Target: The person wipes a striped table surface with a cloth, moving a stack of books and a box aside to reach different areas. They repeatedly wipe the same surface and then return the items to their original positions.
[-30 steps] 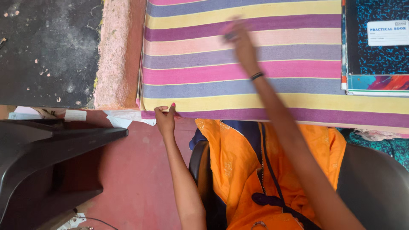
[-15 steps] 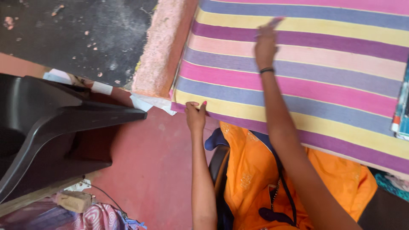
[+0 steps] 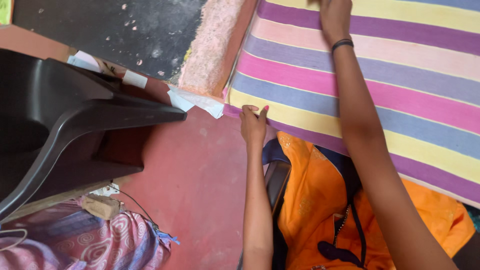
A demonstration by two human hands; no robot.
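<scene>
A striped cloth [image 3: 400,85] in yellow, purple, pink and blue bands lies spread over a table in front of me. My left hand [image 3: 253,125] pinches its near hem at the left corner, thumb on top. My right hand [image 3: 334,17] reaches far across the cloth and rests palm down on it near the top edge of the view; its fingertips are cut off by the frame. A black band circles the right wrist. My orange garment [image 3: 320,200] shows below the cloth.
A black plastic chair [image 3: 65,125] stands at the left. A rough pink ledge [image 3: 212,50] and dark stone surface [image 3: 125,30] lie beyond it. White paper scraps [image 3: 195,100] poke out near the cloth corner. Red floor [image 3: 195,190] and patterned fabric [image 3: 100,245] sit below.
The view has swung left and down, so the notebooks at the right have left the frame. My right hand has slid farther across the cloth; my left hand keeps its hold on the hem.
</scene>
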